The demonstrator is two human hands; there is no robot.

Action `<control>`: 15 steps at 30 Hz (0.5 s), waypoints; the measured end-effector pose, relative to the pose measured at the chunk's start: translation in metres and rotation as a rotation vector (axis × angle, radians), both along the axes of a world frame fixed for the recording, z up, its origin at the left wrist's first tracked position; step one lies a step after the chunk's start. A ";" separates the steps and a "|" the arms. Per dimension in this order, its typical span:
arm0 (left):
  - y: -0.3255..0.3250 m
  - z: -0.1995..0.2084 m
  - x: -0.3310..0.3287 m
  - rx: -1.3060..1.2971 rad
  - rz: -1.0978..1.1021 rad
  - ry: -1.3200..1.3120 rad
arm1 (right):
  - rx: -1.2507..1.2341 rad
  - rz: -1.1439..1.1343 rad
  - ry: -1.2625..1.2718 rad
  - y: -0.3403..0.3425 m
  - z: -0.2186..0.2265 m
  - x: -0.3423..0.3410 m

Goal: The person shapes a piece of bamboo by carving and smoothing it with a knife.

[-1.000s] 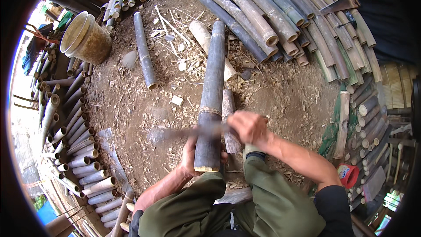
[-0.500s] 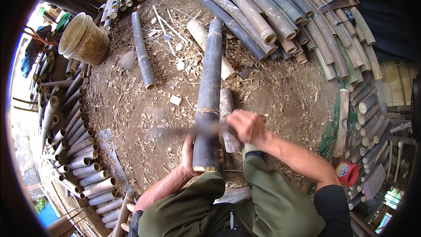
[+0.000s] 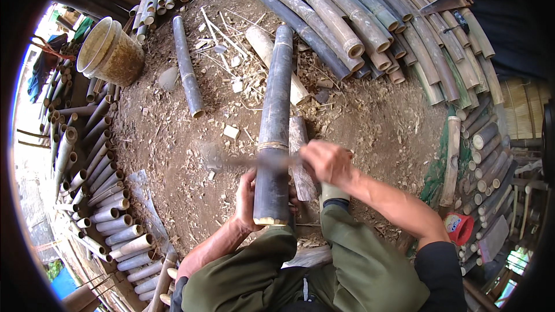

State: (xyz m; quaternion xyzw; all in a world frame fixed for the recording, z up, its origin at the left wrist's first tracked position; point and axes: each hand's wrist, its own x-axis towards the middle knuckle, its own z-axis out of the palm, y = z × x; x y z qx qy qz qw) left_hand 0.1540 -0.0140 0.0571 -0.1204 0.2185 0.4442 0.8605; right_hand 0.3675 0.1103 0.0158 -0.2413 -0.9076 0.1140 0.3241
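Observation:
A thick dark bamboo pole [image 3: 275, 101] points away from me, its near end by my knees and its far part over a pale pole [image 3: 260, 43]. My left hand [image 3: 247, 199] is wrapped round its near part from the left and below, some fingers hidden under it. In my right hand [image 3: 328, 162], closed at the right, is a long-bladed knife [image 3: 272, 160]. Motion smears the blade, which lies crosswise over the bamboo just nearer than a node ring. Whether it touches the surface I cannot tell. Under the bamboo's right side is a rough wooden block [image 3: 302, 159].
Cut bamboo poles are piled at the far right [image 3: 347, 20], with a hatchet [image 3: 448, 3] on top. More bamboo [image 3: 121, 219] is stacked along the left. A dirty bucket [image 3: 110, 52] stands far left, and a loose bamboo piece [image 3: 188, 66] lies beyond. A red container [image 3: 458, 229] sits right.
My right hand and the knife have shifted slightly away from me along the bamboo. The blade is more smeared now. The left hand and the bamboo have hardly moved.

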 end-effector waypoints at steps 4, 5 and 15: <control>0.006 0.003 0.000 -0.088 0.011 0.060 | -0.168 -0.027 -0.026 -0.007 0.001 0.000; 0.003 0.012 0.004 -0.095 0.056 0.126 | -0.075 0.043 0.053 -0.009 0.008 -0.007; 0.001 0.002 0.003 -0.065 0.010 0.103 | -0.132 -0.037 0.029 0.008 -0.010 -0.002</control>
